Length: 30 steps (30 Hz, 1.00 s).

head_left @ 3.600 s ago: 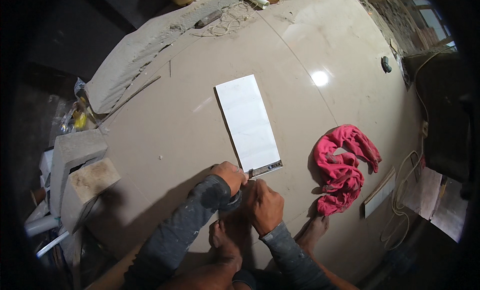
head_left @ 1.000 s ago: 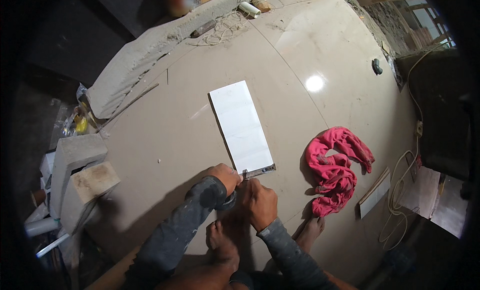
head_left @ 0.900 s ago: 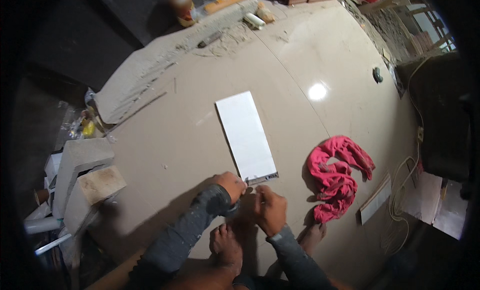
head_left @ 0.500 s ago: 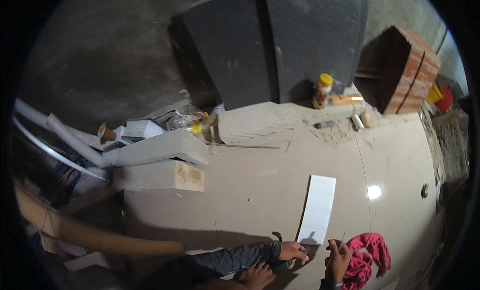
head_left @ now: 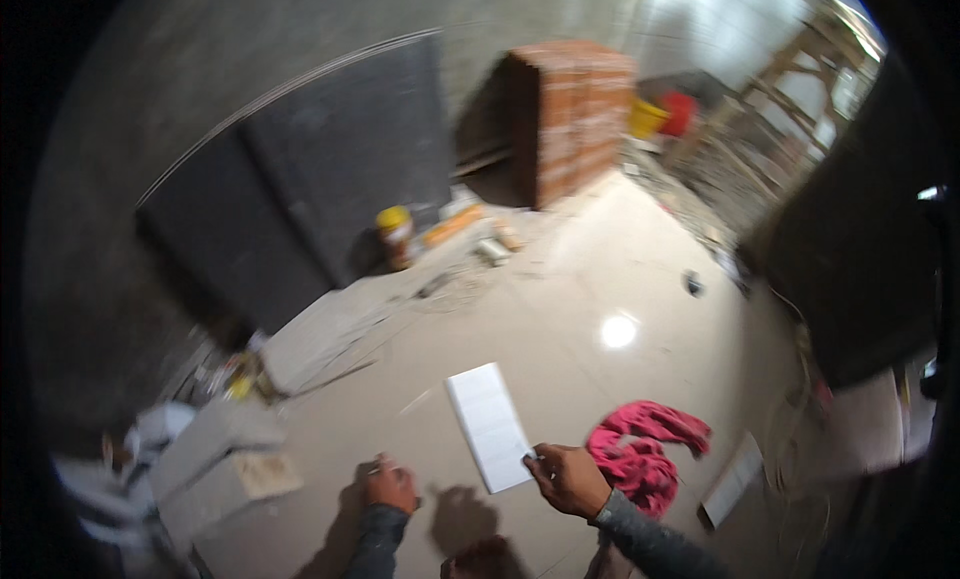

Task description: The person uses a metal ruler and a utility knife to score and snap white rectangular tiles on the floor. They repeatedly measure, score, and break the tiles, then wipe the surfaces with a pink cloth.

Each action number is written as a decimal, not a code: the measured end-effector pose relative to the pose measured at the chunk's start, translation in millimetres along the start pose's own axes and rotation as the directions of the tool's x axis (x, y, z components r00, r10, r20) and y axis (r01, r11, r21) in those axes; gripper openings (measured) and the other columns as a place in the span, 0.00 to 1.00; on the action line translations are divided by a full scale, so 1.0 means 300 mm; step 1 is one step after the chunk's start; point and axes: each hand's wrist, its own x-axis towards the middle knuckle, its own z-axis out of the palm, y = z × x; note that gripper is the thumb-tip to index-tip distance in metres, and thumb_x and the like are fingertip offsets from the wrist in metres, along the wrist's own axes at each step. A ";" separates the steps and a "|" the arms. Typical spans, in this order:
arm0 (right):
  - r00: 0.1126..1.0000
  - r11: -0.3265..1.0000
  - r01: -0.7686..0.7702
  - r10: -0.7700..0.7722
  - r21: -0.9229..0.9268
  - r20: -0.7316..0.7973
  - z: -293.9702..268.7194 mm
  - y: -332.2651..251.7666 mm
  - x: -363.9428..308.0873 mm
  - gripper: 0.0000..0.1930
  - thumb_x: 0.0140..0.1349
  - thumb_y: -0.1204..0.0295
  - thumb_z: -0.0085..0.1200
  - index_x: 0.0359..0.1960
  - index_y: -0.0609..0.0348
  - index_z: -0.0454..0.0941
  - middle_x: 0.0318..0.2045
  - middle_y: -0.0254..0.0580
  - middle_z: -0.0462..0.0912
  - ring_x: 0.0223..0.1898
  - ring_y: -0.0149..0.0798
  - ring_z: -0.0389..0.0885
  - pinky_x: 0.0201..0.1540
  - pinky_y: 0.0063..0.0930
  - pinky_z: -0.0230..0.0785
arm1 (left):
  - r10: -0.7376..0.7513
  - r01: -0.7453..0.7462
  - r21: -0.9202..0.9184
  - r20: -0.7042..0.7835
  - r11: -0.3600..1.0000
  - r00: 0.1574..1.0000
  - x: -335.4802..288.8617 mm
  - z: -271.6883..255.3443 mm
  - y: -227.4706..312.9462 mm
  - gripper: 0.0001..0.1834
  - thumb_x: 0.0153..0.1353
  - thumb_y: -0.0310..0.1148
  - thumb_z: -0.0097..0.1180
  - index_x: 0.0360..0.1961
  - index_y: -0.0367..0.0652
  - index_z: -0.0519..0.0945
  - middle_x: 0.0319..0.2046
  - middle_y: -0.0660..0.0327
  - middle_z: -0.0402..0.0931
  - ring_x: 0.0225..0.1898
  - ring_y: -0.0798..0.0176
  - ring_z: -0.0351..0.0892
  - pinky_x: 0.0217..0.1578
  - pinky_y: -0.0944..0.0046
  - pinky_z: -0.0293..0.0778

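Note:
A narrow white tile or panel (head_left: 490, 424) lies flat on the beige tiled floor (head_left: 550, 329) in front of me. At its near right corner my right hand (head_left: 568, 479) is closed in a pinch. Between its fingers is a thin stick-like tool, with only a small pale bit (head_left: 530, 457) showing. To the left of the panel, apart from it, my left hand (head_left: 392, 484) is held low with bent fingers. Blur hides whether it holds anything. A crumpled pink cloth (head_left: 640, 444) lies just right of my right hand.
Dark slabs (head_left: 340, 159) lean on the wall, beside stacked orange bricks (head_left: 580, 119). A yellow-lidded jar (head_left: 396, 241) stands before them. Pale blocks (head_left: 225, 459) are at left. A white-topped strip (head_left: 733, 479) lies right of the cloth; a dark bulky shape (head_left: 850, 229) is farther right.
The view has swung right and is blurred. My left hand has moved away from my foot to the panel's left. My right hand has come to the panel's near right corner.

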 end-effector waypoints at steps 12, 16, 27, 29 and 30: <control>0.636 0.535 -0.736 0.757 -0.415 -0.150 -0.918 0.257 -1.135 0.13 0.58 0.72 0.59 0.45 0.56 0.86 0.38 0.58 0.87 0.40 0.59 0.88 0.44 0.52 0.80 | 0.721 -0.720 -0.052 0.004 0.692 0.693 0.094 0.089 0.406 0.12 0.65 0.36 0.65 0.46 0.42 0.82 0.37 0.52 0.86 0.36 0.45 0.86 0.39 0.49 0.82; -0.002 0.504 -0.845 0.332 0.179 -0.943 -0.870 0.226 -1.738 0.12 0.69 0.65 0.57 0.42 0.62 0.85 0.35 0.57 0.88 0.35 0.54 0.88 0.40 0.46 0.79 | 0.853 -0.799 -0.323 0.324 0.507 0.410 -0.175 0.350 0.938 0.12 0.65 0.36 0.65 0.46 0.42 0.82 0.37 0.53 0.86 0.37 0.46 0.86 0.40 0.50 0.82; -0.771 -0.375 -0.359 0.635 0.855 -0.046 0.312 0.357 -2.770 0.23 0.65 0.49 0.65 0.36 0.62 0.83 0.33 0.49 0.84 0.38 0.49 0.83 0.45 0.49 0.77 | 0.626 -0.769 -0.584 0.708 0.259 -0.327 -1.230 0.770 1.507 0.13 0.66 0.36 0.65 0.47 0.40 0.82 0.38 0.53 0.86 0.37 0.48 0.86 0.41 0.52 0.81; -0.878 -0.507 -0.385 0.459 0.771 -0.136 0.352 0.484 -2.933 0.32 0.64 0.44 0.65 0.49 0.66 0.83 0.47 0.53 0.86 0.48 0.52 0.85 0.52 0.50 0.79 | 0.540 -0.751 -0.605 0.737 0.262 -0.406 -1.422 0.824 1.487 0.14 0.66 0.36 0.65 0.48 0.40 0.82 0.38 0.53 0.86 0.38 0.49 0.86 0.41 0.52 0.81; -0.902 -0.558 -0.372 0.407 0.742 -0.146 0.368 0.544 -3.026 0.34 0.64 0.43 0.64 0.51 0.67 0.82 0.48 0.53 0.86 0.47 0.53 0.85 0.51 0.48 0.80 | 0.487 -0.745 -0.608 0.756 0.274 -0.437 -1.511 0.852 1.457 0.14 0.66 0.36 0.65 0.48 0.40 0.82 0.38 0.53 0.86 0.38 0.49 0.86 0.41 0.53 0.81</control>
